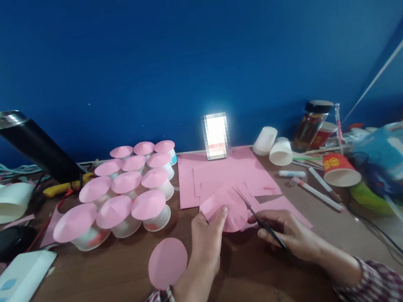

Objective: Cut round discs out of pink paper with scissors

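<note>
My left hand (pixel 208 237) pinches a piece of pink paper (pixel 223 208) by its left edge, just above the brown table. My right hand (pixel 290 231) grips small dark scissors (pixel 261 218), whose blades point up and left into that paper. A cut pink paper circle (pixel 167 262) lies flat to the left of my left wrist. More pink sheets (pixel 224 173) lie spread behind the held piece.
Several upturned white cups topped with pink paper cones (pixel 128 199) stand at the left. A black flask (pixel 36 142), a white power strip (pixel 7 297), loose paper cups (pixel 281 150), a red cup (pixel 339 169), pens (pixel 317 193) and a jar (pixel 312 122) surround the work spot.
</note>
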`<control>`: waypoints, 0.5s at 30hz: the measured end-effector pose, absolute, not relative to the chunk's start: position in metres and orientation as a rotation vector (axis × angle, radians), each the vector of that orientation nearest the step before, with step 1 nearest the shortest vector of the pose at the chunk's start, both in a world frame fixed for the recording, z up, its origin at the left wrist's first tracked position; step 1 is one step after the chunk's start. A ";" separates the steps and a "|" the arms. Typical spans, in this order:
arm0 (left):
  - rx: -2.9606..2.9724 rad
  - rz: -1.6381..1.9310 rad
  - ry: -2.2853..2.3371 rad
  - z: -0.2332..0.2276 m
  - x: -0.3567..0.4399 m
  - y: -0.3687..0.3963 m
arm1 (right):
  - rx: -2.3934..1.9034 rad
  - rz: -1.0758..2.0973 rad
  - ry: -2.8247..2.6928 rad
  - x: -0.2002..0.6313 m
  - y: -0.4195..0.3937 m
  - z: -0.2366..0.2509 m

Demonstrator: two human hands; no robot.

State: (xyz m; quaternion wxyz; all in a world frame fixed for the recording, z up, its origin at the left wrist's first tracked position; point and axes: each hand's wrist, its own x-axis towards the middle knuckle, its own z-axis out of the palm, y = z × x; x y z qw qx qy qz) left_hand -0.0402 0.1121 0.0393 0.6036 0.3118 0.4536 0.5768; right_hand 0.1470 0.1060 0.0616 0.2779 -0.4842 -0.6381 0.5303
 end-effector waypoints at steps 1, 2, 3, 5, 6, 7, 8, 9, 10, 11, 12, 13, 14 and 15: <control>0.719 1.337 1.048 0.040 -0.040 0.112 | -1.295 1.419 -1.712 0.147 0.106 0.062; 0.717 1.337 1.045 0.041 -0.040 0.112 | -1.292 1.415 -1.711 0.146 0.106 0.063; 0.713 1.335 1.046 0.041 -0.040 0.112 | -1.293 1.413 -1.710 0.146 0.106 0.063; 0.708 1.318 1.058 0.043 -0.040 0.112 | -1.298 1.410 -1.714 0.145 0.106 0.065; 0.705 1.310 1.062 0.043 -0.040 0.112 | -1.300 1.406 -1.720 0.145 0.106 0.066; 0.702 1.306 1.063 0.043 -0.040 0.112 | -1.300 1.398 -1.727 0.144 0.106 0.066; 0.702 1.307 1.059 0.044 -0.040 0.112 | -1.299 1.390 -1.735 0.145 0.106 0.067; 0.704 1.309 1.052 0.044 -0.040 0.112 | -1.298 1.382 -1.742 0.145 0.106 0.067; 0.707 1.310 1.044 0.044 -0.040 0.112 | -1.297 1.377 -1.748 0.145 0.107 0.067; 0.712 1.314 1.039 0.044 -0.040 0.111 | -1.297 1.376 -1.749 0.145 0.107 0.067; 0.716 1.315 1.037 0.044 -0.040 0.111 | -1.296 1.379 -1.746 0.145 0.107 0.067; 0.721 1.312 1.035 0.044 -0.040 0.111 | -1.296 1.384 -1.743 0.145 0.107 0.068; 0.723 1.309 1.032 0.044 -0.039 0.111 | -1.296 1.390 -1.742 0.145 0.107 0.068; 0.723 1.307 1.029 0.044 -0.039 0.111 | -1.297 1.394 -1.744 0.145 0.107 0.068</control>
